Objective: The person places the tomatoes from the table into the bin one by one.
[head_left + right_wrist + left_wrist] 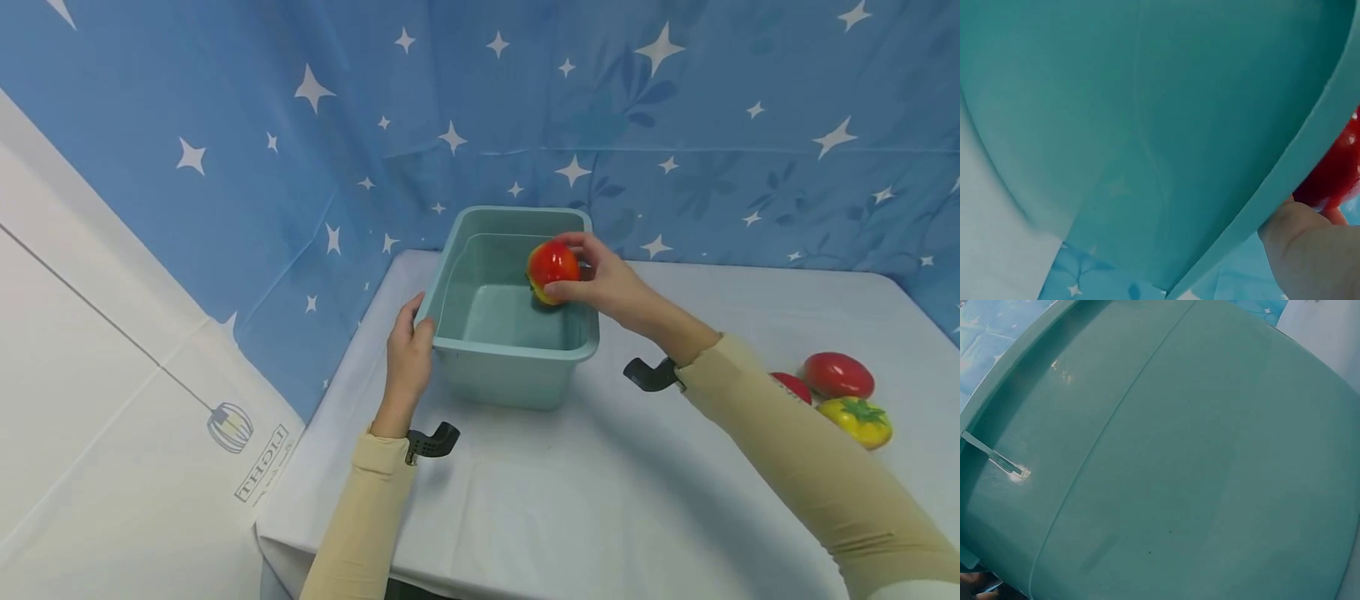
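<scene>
A blue-green plastic bin stands on the table, its inside facing up. My left hand grips the bin's left rim near the front corner. Over the right part of the bin, my right hand holds a round, shiny red-and-yellow fruit between thumb and fingers. In the right wrist view, the red side of that fruit shows past the bin's rim, with the thumb beside it. The bin's outer wall fills most of the left wrist view, and little of the left hand shows there.
At the right of the table lie a red oval fruit, a yellow one with a green leafy top and another red one, partly hidden by the right sleeve. A blue star-patterned curtain hangs behind the white-covered table.
</scene>
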`<state>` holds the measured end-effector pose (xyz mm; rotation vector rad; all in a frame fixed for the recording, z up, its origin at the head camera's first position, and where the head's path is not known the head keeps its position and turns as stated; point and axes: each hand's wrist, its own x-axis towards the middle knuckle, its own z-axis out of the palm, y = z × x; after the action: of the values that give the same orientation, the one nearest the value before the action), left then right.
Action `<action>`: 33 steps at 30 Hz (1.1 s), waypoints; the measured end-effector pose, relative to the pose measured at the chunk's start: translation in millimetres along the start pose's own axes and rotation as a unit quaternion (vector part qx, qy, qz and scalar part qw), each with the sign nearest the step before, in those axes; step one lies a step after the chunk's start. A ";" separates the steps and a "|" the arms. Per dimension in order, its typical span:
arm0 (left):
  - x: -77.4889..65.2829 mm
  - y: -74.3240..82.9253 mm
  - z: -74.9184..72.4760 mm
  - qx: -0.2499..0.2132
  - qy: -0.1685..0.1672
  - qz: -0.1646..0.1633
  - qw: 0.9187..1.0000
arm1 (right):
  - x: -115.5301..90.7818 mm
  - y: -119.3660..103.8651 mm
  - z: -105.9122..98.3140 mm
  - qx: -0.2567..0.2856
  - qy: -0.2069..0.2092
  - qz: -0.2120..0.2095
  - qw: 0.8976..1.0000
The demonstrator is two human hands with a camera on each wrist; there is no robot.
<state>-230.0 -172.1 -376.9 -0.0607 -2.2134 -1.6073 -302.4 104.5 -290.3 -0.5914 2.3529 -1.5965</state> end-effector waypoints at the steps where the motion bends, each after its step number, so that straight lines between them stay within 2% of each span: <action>1: -0.1 -0.1 0.0 0.001 0.000 0.000 1.000 | 0.8 0.3 1.2 -0.004 0.001 -0.001 1.000; 7: -0.1 0.4 -0.3 -0.003 0.000 0.001 1.000 | 5.5 -1.0 8.1 -0.038 -0.009 -0.015 0.999; 14: 0.2 0.5 -0.3 -0.010 -0.002 -0.013 1.000 | 4.2 -4.2 17.7 -0.084 -0.043 -0.032 0.995; 22: 0.4 -1.4 -0.2 -0.018 -0.006 -0.016 1.000 | -10.8 -16.5 21.6 -0.069 -0.086 -0.042 0.993; 27: -1.0 -1.2 -0.1 -0.017 -0.009 -0.012 1.000 | -19.5 -24.4 22.3 -0.075 -0.078 -0.050 0.993; 33: -0.9 1.7 0.5 -0.007 0.002 -0.006 1.000 | -14.2 -9.7 14.7 -0.063 -0.044 -0.070 0.995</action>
<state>-228.8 -170.9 -375.8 -0.0480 -2.2037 -1.6293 -281.7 95.6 -287.3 -0.8534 2.4063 -1.4527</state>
